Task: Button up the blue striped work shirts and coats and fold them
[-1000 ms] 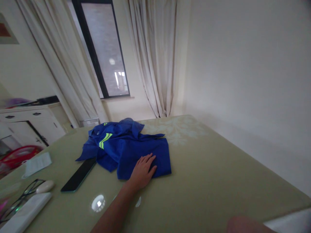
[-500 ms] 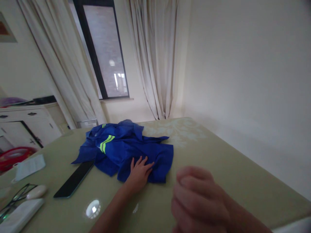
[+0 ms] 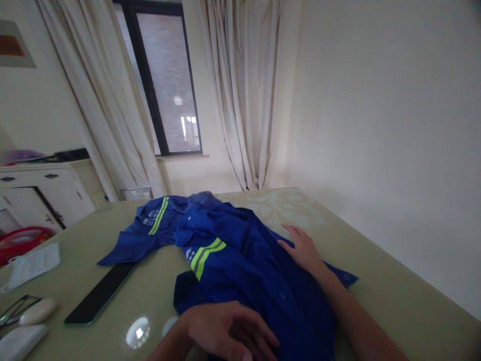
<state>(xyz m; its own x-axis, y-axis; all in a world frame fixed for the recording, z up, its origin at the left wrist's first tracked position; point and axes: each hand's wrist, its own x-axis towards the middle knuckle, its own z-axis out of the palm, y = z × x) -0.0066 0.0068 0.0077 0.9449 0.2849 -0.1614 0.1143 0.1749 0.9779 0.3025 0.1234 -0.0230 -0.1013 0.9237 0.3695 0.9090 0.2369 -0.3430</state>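
Observation:
A blue work jacket (image 3: 259,271) with yellow-green reflective stripes and white lettering lies spread across the table, wrinkled and stretching towards me. My right hand (image 3: 302,248) rests on its right side, fingers extended and flat. Over the jacket's near part is my left hand (image 3: 231,328), loosely curved, with thumb and fingers apart and nothing visible in them. Whether the left fingertips touch the cloth I cannot tell. One sleeve (image 3: 120,248) reaches left and covers the far end of a dark phone (image 3: 101,296).
On the table's left side are a face mask (image 3: 33,265), glasses (image 3: 18,311), a white computer mouse (image 3: 37,312) and a white box-like object (image 3: 22,342). A wall (image 3: 394,150) runs along the right table edge. Curtains (image 3: 248,100) and a window (image 3: 169,85) are behind.
The jacket went from bunched up to spread out towards me. My right hand opened from a fist and now lies on the cloth; my left hand came nearer and curved.

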